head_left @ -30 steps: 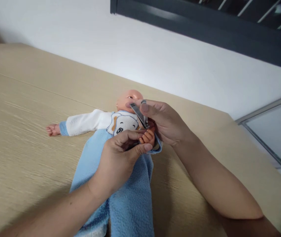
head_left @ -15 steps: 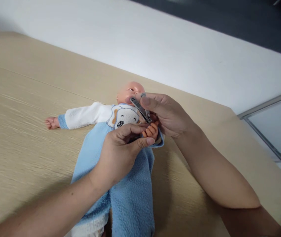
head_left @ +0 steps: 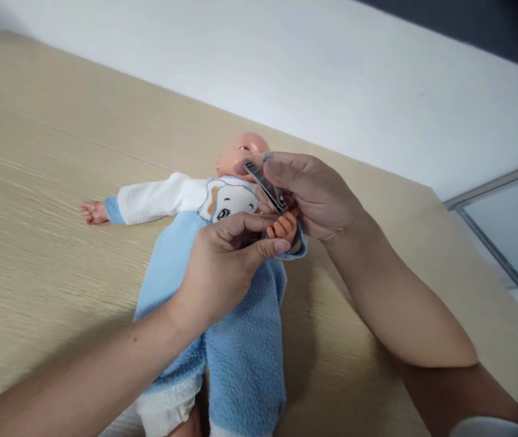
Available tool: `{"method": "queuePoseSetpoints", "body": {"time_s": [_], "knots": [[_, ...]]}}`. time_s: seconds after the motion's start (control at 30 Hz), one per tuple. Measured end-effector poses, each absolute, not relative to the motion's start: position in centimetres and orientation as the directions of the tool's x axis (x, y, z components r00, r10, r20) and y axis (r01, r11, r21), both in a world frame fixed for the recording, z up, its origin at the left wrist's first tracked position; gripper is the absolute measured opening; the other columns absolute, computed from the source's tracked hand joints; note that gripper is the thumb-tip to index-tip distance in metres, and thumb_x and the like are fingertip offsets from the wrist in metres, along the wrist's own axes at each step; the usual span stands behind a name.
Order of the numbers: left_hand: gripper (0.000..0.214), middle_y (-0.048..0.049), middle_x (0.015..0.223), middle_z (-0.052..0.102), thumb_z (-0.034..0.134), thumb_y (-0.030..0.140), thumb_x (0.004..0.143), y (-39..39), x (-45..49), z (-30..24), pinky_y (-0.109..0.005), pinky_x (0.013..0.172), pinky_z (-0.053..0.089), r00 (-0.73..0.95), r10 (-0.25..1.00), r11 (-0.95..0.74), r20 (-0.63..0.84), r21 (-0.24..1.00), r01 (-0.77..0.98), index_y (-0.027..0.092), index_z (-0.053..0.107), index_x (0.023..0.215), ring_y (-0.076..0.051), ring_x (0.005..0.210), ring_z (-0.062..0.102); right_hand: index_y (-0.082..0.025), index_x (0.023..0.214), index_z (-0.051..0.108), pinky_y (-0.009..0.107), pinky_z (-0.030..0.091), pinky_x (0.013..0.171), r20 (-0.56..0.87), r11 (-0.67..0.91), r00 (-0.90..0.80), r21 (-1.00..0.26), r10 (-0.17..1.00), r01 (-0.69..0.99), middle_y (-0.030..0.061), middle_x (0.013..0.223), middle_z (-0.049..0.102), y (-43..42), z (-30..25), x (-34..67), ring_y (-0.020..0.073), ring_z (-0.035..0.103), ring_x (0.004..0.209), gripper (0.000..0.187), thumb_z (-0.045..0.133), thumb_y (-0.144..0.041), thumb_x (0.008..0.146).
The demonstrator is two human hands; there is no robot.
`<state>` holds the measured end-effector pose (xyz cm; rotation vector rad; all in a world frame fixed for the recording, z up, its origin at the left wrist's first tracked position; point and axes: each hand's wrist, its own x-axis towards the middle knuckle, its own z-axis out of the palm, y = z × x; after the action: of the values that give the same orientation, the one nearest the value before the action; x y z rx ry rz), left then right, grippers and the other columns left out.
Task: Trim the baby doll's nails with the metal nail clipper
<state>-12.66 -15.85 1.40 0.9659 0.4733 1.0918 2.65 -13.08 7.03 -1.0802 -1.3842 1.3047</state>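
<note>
Steel nail clipper (head_left: 264, 186) is hovering right over a doll's (head_left: 229, 203) fingers here, and the right hand (head_left: 318, 194) is pinching it between thumb and fingers (head_left: 295, 164). Is it actually on a nail?

— Can't tell from this head cam. Its lower end is sitting just above the doll's hand (head_left: 282, 227), but the tip is mostly hidden. The left hand (head_left: 222, 267) is closed around that little hand, its curled fingers (head_left: 236, 227) and thumb (head_left: 268, 246) nearly meeting, with the doll's tiny fingers poking out.

— Where's the doll lying?

— On its back near the far edge of the desk (head_left: 59, 182), head toward that edge. Its fleece sleeper (head_left: 245, 358) is running toward the near edge, and its white sleeve (head_left: 159, 197) is stretching out left.

— What's the risk?

— Mostly a slip, I reckon. If the left hand's grip is loosening, the doll's hand could be rolling away and the clipper catching the wrong finger. It's also working close to the doll's head, so one careless twist could mean a knock there. And the doll's just lying loose on a smooth desk, so a tug could be sliding it.
</note>
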Motion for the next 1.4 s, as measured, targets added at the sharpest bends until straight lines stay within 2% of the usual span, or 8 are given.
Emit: {"method": "queuePoseSetpoints", "body": {"time_s": [0.37,0.5,0.77,1.0,1.27,1.4], "knots": [[0.020,-0.0027,0.087,0.084,0.100,0.023,0.070,-15.8,-12.7,1.4,-0.020,0.081,0.062,0.425,0.899,0.155,0.105,0.831,-0.535,0.017,0.085,0.082,-0.012,0.082,0.076,-0.016,0.113,0.075,0.022,0.050,0.064,0.085,0.085,-0.205,-0.996,0.975,-0.008,-0.0026,0.076,0.057,-12.9,6.4,3.0,0.0103,0.060,0.073,0.050,0.079,-0.060,0.090],[0.020,-0.0018,0.088,0.084,0.100,0.023,0.070,-15.8,-12.6,1.3,-0.018,0.083,0.062,0.424,0.900,0.168,0.104,0.814,-0.557,0.018,0.085,0.083,-0.011,0.084,0.076,-0.016,0.112,0.076,0.022,0.050,0.063,0.140,0.137,-0.195,-0.990,0.971,-0.026,-0.0015,0.079,0.059,-12.9,6.3,3.1,0.0095,0.059,0.071,0.053,0.072,-0.066,0.093],[0.019,-0.0015,0.084,0.082,0.100,0.024,0.071,-15.7,-12.5,1.6,-0.020,0.080,0.063,0.417,0.901,0.164,0.122,0.793,-0.587,0.017,0.084,0.081,-0.011,0.081,0.075,-0.021,0.119,0.077,0.020,0.050,0.064,0.240,0.252,-0.104,-0.960,0.965,0.120,0.0004,0.103,0.065,-14.1,7.1,2.2,0.0076,0.061,0.075,0.042,0.070,-0.056,0.098],[0.019,-0.0026,0.087,0.084,0.100,0.022,0.071,-15.7,-12.5,1.5,-0.019,0.081,0.063,0.407,0.906,0.156,0.120,0.799,-0.581,0.017,0.085,0.083,-0.011,0.083,0.076,-0.020,0.118,0.078,0.020,0.051,0.063,0.259,0.272,-0.109,-0.954,0.960,0.127,0.0014,0.106,0.067,-13.9,6.7,2.5,0.0076,0.062,0.074,0.042,0.067,-0.057,0.100],[0.019,-0.0023,0.085,0.083,0.099,0.024,0.072,-15.6,-12.5,1.5,-0.019,0.080,0.063,0.409,0.905,0.154,0.120,0.804,-0.574,0.017,0.085,0.083,-0.011,0.081,0.075,-0.018,0.109,0.078,0.018,0.049,0.063,0.289,0.303,-0.133,-0.947,0.948,0.105,0.0021,0.120,0.067,-13.6,6.6,2.7,0.0054,0.059,0.076,0.039,0.066,-0.054,0.101],[0.021,-0.0025,0.084,0.082,0.100,0.025,0.070,-15.7,-12.5,1.6,-0.021,0.079,0.063,0.411,0.905,0.157,0.113,0.807,-0.569,0.017,0.084,0.082,-0.012,0.081,0.074,-0.018,0.115,0.077,0.018,0.046,0.063,0.268,0.283,-0.144,-0.954,0.953,0.098,0.0013,0.114,0.066,-13.7,6.7,2.6,0.0046,0.056,0.074,0.038,0.068,-0.052,0.101]]}}
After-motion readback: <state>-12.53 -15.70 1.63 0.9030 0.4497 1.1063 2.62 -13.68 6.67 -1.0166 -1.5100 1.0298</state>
